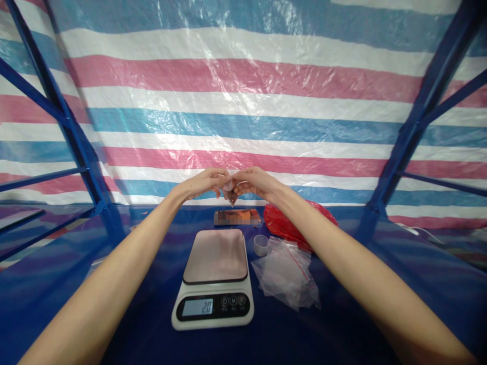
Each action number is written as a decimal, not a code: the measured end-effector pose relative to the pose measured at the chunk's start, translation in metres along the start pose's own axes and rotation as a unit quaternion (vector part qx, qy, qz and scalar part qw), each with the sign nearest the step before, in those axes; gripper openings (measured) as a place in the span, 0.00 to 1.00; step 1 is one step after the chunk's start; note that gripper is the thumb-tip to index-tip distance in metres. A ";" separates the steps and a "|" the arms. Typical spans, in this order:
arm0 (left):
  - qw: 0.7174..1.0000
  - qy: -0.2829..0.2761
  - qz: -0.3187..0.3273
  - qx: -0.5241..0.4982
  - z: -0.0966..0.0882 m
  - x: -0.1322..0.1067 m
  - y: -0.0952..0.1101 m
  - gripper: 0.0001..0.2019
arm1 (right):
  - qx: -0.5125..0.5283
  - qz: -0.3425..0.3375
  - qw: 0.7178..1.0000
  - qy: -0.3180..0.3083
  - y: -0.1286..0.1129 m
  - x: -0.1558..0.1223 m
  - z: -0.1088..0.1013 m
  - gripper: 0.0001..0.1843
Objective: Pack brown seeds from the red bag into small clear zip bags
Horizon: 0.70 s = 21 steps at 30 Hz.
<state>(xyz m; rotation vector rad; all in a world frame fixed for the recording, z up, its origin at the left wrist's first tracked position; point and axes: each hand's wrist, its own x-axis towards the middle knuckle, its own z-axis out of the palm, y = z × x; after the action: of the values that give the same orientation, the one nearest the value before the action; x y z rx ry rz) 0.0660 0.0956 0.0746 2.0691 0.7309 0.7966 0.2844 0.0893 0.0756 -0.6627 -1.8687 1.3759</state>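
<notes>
Both my left hand (205, 183) and my right hand (257, 182) are raised beyond the scale, fingertips meeting. Pinched between them is a small clear plastic bag (229, 186) with something dark brown in its lower part; the contents are too small to name. Below the hands lies a flat orange and dark packet (238, 217). Nearer to me stands a white kitchen scale (213, 279) with a bare metal plate, and its display reads 2.0. To its right are a small clear cup (261, 245) and a loose pile of clear zip bags (287, 271).
A red plastic bag (300, 223) lies crumpled on the blue table surface (152, 304), partly behind my right forearm. Blue metal frame posts (76, 132) rise at both sides. A striped plastic sheet (243, 111) hangs behind. Some clear plastic (95, 264) shows beside my left forearm.
</notes>
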 end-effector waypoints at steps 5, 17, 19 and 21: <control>0.998 -0.004 -0.005 0.064 0.003 0.003 0.004 0.20 | -0.041 0.004 0.999 0.025 -0.003 -0.005 0.005 0.08; 0.982 0.027 0.027 0.187 0.006 0.009 0.020 0.22 | -0.138 -0.028 0.987 0.073 0.000 0.001 0.004 0.15; 0.984 0.019 0.017 0.177 0.007 0.008 0.022 0.21 | -0.134 -0.043 0.989 0.050 -0.001 0.001 0.003 0.14; 0.986 0.014 0.008 0.164 0.007 0.007 0.022 0.19 | -0.126 -0.048 0.990 0.049 -0.001 0.000 0.005 0.13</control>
<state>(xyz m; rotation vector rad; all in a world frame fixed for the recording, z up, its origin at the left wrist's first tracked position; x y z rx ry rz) 0.0806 0.0853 0.0913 2.3612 0.9123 0.7554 0.2803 0.0864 0.0758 -0.7396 -1.9864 1.0374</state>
